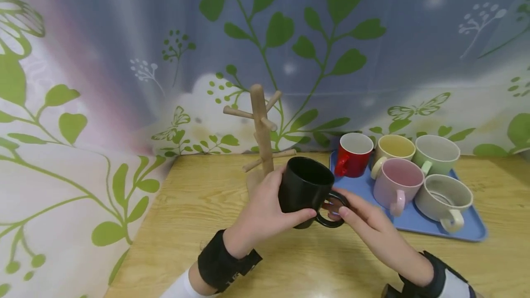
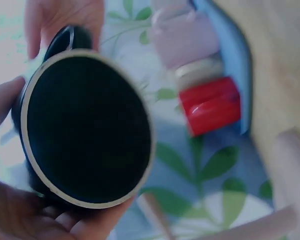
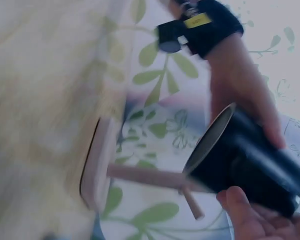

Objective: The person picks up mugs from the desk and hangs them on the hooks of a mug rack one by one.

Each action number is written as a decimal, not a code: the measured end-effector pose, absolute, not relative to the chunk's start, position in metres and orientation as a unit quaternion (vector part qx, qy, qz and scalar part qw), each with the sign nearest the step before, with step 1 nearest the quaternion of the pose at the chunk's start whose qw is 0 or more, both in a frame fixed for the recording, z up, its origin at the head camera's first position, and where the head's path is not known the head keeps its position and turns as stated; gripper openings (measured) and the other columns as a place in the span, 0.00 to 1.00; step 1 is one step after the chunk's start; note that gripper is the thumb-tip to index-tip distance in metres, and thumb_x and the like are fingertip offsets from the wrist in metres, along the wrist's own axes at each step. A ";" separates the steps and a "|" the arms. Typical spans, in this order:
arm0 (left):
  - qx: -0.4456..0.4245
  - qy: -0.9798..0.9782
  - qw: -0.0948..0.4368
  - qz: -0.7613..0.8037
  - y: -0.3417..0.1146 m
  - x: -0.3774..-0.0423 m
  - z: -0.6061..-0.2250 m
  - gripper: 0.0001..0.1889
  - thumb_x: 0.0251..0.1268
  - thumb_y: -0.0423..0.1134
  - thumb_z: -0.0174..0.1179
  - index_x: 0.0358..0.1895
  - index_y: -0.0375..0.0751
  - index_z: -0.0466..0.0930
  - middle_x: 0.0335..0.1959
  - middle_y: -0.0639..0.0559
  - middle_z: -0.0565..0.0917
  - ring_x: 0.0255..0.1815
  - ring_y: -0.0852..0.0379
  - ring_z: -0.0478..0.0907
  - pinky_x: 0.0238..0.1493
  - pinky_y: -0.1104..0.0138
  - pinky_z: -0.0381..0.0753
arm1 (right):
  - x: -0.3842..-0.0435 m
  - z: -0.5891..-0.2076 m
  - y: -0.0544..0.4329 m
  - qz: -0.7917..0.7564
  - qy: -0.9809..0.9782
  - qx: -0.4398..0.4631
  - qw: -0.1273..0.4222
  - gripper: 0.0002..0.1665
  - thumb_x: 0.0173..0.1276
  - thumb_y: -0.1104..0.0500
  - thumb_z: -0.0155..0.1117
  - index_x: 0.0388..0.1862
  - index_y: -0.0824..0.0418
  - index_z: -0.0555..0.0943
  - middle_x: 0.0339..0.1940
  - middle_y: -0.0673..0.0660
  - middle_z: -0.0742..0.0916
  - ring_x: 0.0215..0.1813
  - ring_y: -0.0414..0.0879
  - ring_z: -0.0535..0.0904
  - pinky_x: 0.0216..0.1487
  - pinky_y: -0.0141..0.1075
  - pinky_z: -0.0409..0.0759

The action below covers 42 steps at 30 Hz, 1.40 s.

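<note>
A black mug (image 1: 306, 187) is held in the air over the table, its mouth up and tilted a little. My left hand (image 1: 265, 210) wraps around its body from the left, thumb across the near side. From the right, my right hand (image 1: 368, 224) pinches the handle, thumb in front and fingers behind. The left wrist view faces the mug's dark round base (image 2: 87, 130) with its pale rim. Just behind the mug stands a wooden mug tree (image 1: 262, 132) with bare pegs, its foot partly hidden by my left hand.
On the right, a blue tray (image 1: 439, 231) carries a red mug (image 1: 354, 155), a yellow mug (image 1: 395, 146), a green mug (image 1: 439, 153), a pink mug (image 1: 397, 183) and a greyish-white mug (image 1: 443, 199). A leaf-printed curtain (image 1: 306, 72) hangs behind the wooden table (image 1: 186, 197).
</note>
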<state>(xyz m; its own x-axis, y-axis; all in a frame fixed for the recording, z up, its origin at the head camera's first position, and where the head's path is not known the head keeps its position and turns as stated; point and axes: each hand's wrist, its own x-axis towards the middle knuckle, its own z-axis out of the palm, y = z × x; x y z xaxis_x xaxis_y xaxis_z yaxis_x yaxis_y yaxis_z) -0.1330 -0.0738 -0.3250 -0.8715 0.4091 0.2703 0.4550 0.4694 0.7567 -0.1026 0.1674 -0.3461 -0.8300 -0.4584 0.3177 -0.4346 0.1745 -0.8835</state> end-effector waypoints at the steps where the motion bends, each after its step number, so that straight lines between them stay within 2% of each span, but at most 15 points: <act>1: -0.250 -0.864 0.032 -0.436 -0.077 -0.132 -0.321 0.44 0.50 0.58 0.72 0.71 0.63 0.59 0.62 0.61 0.75 0.52 0.61 0.77 0.51 0.65 0.81 | -0.103 -0.347 0.168 -0.548 0.781 -0.298 -0.001 0.26 0.79 0.65 0.43 0.74 0.62 0.64 0.65 0.50 0.81 0.61 0.28 0.78 0.55 0.23 0.80; 4: -0.227 -0.888 0.047 -0.397 -0.089 -0.130 -0.307 0.47 0.48 0.59 0.72 0.73 0.61 0.58 0.63 0.59 0.75 0.53 0.59 0.77 0.50 0.63 0.81 | -0.107 -0.349 0.169 -0.441 0.841 -0.311 -0.033 0.31 0.78 0.61 0.47 0.77 0.53 0.59 0.73 0.57 0.74 0.70 0.31 0.71 0.62 0.24 0.76; 5: -0.213 -0.894 0.051 -0.390 -0.094 -0.130 -0.302 0.47 0.47 0.59 0.73 0.73 0.59 0.59 0.62 0.58 0.76 0.52 0.59 0.78 0.49 0.62 0.81 | -0.110 -0.351 0.170 -0.395 0.864 -0.309 -0.042 0.32 0.78 0.58 0.48 0.78 0.50 0.57 0.75 0.55 0.70 0.73 0.33 0.68 0.66 0.24 0.73; 7: -0.180 -0.906 0.047 -0.381 -0.106 -0.129 -0.292 0.48 0.47 0.59 0.73 0.73 0.57 0.59 0.60 0.56 0.77 0.50 0.56 0.78 0.47 0.62 0.81 | -0.116 -0.355 0.172 -0.297 0.902 -0.308 -0.055 0.35 0.77 0.51 0.50 0.79 0.45 0.53 0.79 0.50 0.63 0.79 0.41 0.61 0.72 0.32 0.70; 9: -0.148 -0.914 0.040 -0.376 -0.120 -0.129 -0.284 0.47 0.47 0.59 0.73 0.72 0.56 0.59 0.58 0.54 0.78 0.49 0.54 0.79 0.45 0.62 0.81 | -0.123 -0.362 0.175 -0.225 0.923 -0.309 -0.052 0.37 0.77 0.45 0.49 0.80 0.45 0.51 0.81 0.49 0.60 0.80 0.50 0.59 0.74 0.43 0.68; 12: -0.116 -0.925 0.029 -0.359 -0.140 -0.130 -0.276 0.46 0.49 0.60 0.71 0.72 0.53 0.60 0.54 0.51 0.80 0.46 0.53 0.81 0.42 0.63 0.82 | -0.133 -0.376 0.180 -0.158 0.936 -0.311 -0.047 0.39 0.75 0.43 0.51 0.79 0.52 0.55 0.80 0.54 0.62 0.80 0.57 0.58 0.74 0.54 0.65; 16: -0.091 -0.941 0.023 -0.325 -0.161 -0.134 -0.270 0.47 0.50 0.64 0.69 0.71 0.46 0.62 0.52 0.46 0.82 0.46 0.50 0.82 0.42 0.61 0.82 | -0.143 -0.389 0.186 -0.128 0.940 -0.313 -0.035 0.38 0.73 0.46 0.57 0.75 0.62 0.62 0.77 0.61 0.67 0.77 0.62 0.62 0.73 0.56 0.67; 21: -0.055 -0.950 0.019 -0.308 -0.178 -0.143 -0.269 0.49 0.52 0.69 0.64 0.71 0.40 0.61 0.55 0.41 0.80 0.49 0.46 0.81 0.46 0.58 0.82 | -0.150 -0.398 0.195 -0.116 0.948 -0.296 -0.011 0.37 0.72 0.46 0.57 0.74 0.62 0.64 0.76 0.63 0.68 0.76 0.63 0.63 0.72 0.57 0.67; 25: -0.033 -0.954 0.015 -0.297 -0.188 -0.152 -0.273 0.54 0.53 0.72 0.59 0.73 0.35 0.57 0.62 0.35 0.76 0.56 0.39 0.79 0.53 0.52 0.81 | -0.152 -0.401 0.200 -0.116 0.950 -0.289 0.009 0.37 0.73 0.45 0.56 0.74 0.62 0.64 0.76 0.64 0.67 0.76 0.64 0.63 0.72 0.58 0.67; 28: -0.017 -0.961 0.009 -0.277 -0.194 -0.157 -0.275 0.59 0.53 0.76 0.55 0.77 0.34 0.49 0.71 0.31 0.66 0.67 0.35 0.71 0.61 0.46 0.76 | -0.153 -0.403 0.201 -0.116 0.951 -0.286 0.017 0.38 0.73 0.45 0.55 0.74 0.63 0.64 0.76 0.65 0.68 0.75 0.65 0.64 0.71 0.59 0.67; 34: -0.005 -0.961 0.004 -0.276 -0.205 -0.167 -0.282 0.58 0.54 0.77 0.53 0.77 0.37 0.48 0.71 0.31 0.66 0.66 0.33 0.71 0.62 0.44 0.75 | -0.154 -0.407 0.203 -0.111 0.957 -0.267 0.024 0.40 0.72 0.42 0.56 0.74 0.64 0.64 0.76 0.66 0.67 0.75 0.67 0.62 0.71 0.61 0.65; 38: 0.006 -0.963 -0.028 -0.269 -0.207 -0.174 -0.286 0.61 0.53 0.78 0.51 0.78 0.35 0.42 0.74 0.28 0.60 0.70 0.31 0.66 0.64 0.42 0.72 | -0.155 -0.408 0.205 -0.114 0.957 -0.261 0.047 0.41 0.72 0.41 0.54 0.74 0.64 0.63 0.76 0.66 0.67 0.76 0.67 0.62 0.72 0.60 0.65; 41: 0.008 -0.960 -0.046 -0.275 -0.207 -0.179 -0.291 0.62 0.53 0.78 0.52 0.78 0.33 0.41 0.75 0.28 0.57 0.71 0.31 0.64 0.64 0.42 0.72 | -0.154 -0.408 0.206 -0.116 0.955 -0.265 0.060 0.41 0.72 0.41 0.54 0.74 0.64 0.63 0.76 0.67 0.67 0.75 0.68 0.62 0.72 0.60 0.65; 42: 0.006 -0.958 -0.049 -0.281 -0.207 -0.180 -0.293 0.62 0.54 0.77 0.53 0.78 0.32 0.43 0.74 0.28 0.59 0.70 0.31 0.65 0.63 0.43 0.74 | -0.154 -0.408 0.206 -0.117 0.956 -0.263 0.064 0.41 0.72 0.41 0.54 0.74 0.64 0.63 0.76 0.66 0.67 0.76 0.67 0.62 0.72 0.60 0.65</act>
<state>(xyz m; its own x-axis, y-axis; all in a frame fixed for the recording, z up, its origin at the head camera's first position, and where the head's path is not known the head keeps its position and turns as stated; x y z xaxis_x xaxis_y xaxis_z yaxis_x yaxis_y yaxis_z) -0.1802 -0.2072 -0.2931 -0.9952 0.0154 -0.0970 -0.0394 0.8420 0.5380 -0.1541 0.2058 -0.4083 -0.8532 -0.5180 -0.0608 -0.4881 0.8342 -0.2564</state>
